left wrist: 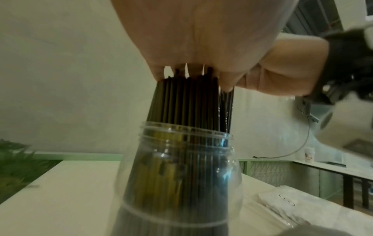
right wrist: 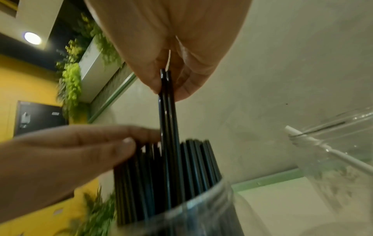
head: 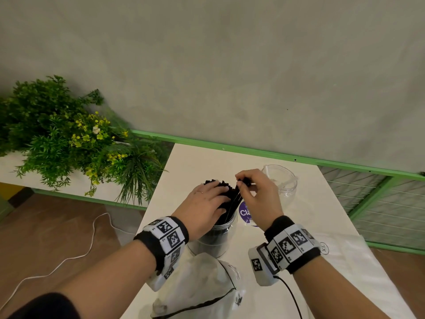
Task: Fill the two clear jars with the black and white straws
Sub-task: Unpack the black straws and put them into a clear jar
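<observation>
White table (head: pixel 207 157), plant (head: pixel 57 134) at ten o'clock. Near jar (head: pixel 216 238) at centre, packed with upright black straws (head: pixel 230 199). Second jar (head: pixel 282 180) at two o'clock, tilted, one white straw (right wrist: pixel 343 159) inside. Left hand (head: pixel 204 208) flat, fingers straight, pressing on straw tops. Right hand (head: pixel 257 196) pinching two black straws above the bundle.
</observation>
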`<state>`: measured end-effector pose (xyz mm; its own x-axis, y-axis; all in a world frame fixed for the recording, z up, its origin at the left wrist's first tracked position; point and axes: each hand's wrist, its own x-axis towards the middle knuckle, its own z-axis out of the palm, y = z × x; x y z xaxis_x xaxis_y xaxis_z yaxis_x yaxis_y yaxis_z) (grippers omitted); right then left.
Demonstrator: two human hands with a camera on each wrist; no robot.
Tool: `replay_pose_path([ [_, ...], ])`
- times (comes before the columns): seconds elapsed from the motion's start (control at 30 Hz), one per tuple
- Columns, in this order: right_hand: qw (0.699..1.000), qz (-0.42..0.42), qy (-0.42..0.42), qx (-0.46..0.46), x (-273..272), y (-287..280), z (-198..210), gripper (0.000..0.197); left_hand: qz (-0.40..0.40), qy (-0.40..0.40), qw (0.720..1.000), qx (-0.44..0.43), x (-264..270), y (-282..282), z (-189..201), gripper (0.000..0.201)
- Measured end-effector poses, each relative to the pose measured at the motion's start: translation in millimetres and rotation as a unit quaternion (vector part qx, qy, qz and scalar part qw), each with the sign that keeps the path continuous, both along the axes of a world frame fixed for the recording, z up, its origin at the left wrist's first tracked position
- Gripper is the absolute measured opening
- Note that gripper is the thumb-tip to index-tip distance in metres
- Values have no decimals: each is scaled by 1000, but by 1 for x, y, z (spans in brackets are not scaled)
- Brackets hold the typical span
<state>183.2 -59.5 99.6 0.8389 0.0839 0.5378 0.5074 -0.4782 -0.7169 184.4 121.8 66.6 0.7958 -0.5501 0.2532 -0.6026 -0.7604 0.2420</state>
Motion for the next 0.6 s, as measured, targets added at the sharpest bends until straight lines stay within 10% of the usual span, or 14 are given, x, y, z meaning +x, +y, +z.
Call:
replay_pose_path([
  [0.37,977,77,55,-189,-9,22,-34,27,111,87,982,-123,-19,62,-32,74],
  [0.6,950,95,-2,-298,-7,28,-47,46,142,132,970,-148,-25,73,-38,46],
])
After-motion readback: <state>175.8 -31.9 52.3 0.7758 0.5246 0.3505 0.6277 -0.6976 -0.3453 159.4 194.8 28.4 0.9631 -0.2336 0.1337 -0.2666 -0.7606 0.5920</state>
